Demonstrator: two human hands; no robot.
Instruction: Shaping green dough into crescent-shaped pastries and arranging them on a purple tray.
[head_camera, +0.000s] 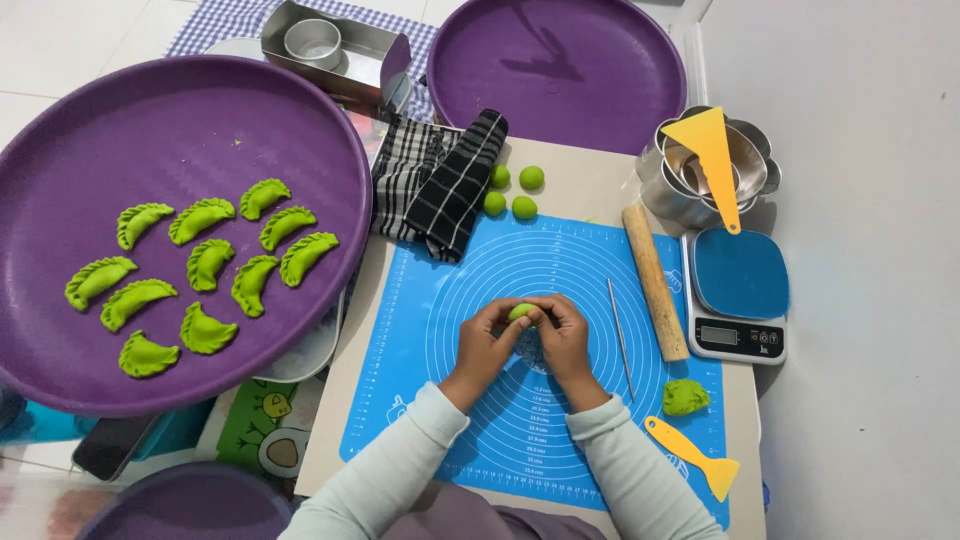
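We see both hands meeting at the centre of the blue mat (560, 420) w/ a green dough piece (521, 311) between them: left hand (484, 345) & right hand (562, 340) each pinching it at the fingertips. Rolling pin (655, 281) lies just right of them (thin metal pick (620, 338) between). Big purple tray (60, 170) holds folded green dumplings (205, 265).

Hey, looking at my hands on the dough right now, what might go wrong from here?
Both hands, left and right, pinch one small dough piece, so it may tear or crease unevenly. The four dough balls and the dough lump lie uncovered and may dry. The metal pick lies beside your right wrist; you might bump it.
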